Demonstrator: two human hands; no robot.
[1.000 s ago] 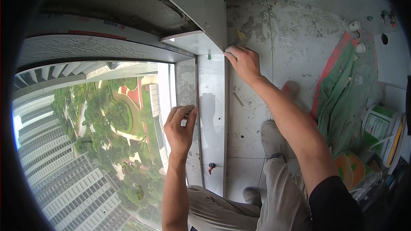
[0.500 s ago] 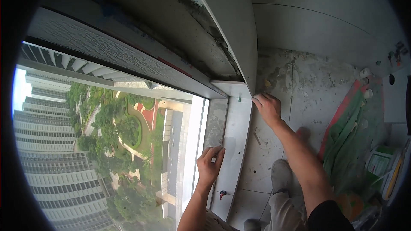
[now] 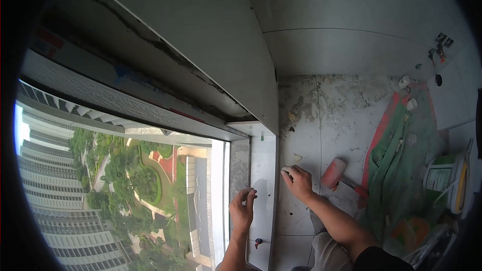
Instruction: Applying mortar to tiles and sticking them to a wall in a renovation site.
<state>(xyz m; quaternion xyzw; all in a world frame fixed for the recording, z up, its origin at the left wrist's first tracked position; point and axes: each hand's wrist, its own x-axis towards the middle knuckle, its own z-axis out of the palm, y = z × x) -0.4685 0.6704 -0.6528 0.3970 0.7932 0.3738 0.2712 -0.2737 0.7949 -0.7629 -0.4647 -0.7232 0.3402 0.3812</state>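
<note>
My left hand (image 3: 242, 210) hovers over the pale tiled sill (image 3: 263, 190) by the window, thumb and fingers pinched together; whether they hold something small is hidden. My right hand (image 3: 299, 182) is just right of the sill's edge, above the floor, fingers curled with the thumb against them. A pale spot shows at its fingertips, too small to name. On the sill's far end sits a small green piece (image 3: 261, 139); nearer me lies a small red-and-black piece (image 3: 258, 243).
A red-and-white-headed mallet (image 3: 333, 172) lies on the stained floor (image 3: 346, 115). Right of it are a crumpled green sheet (image 3: 389, 155) with red edging and a white-and-green bucket (image 3: 442, 183). A large tiled wall panel (image 3: 201, 35) rises ahead; the window (image 3: 150, 195) is at left.
My right hand has left the panel's lower corner at the sill's far end and come back toward me. My left hand keeps its pinch over the sill. The view has shifted, uncovering the mallet.
</note>
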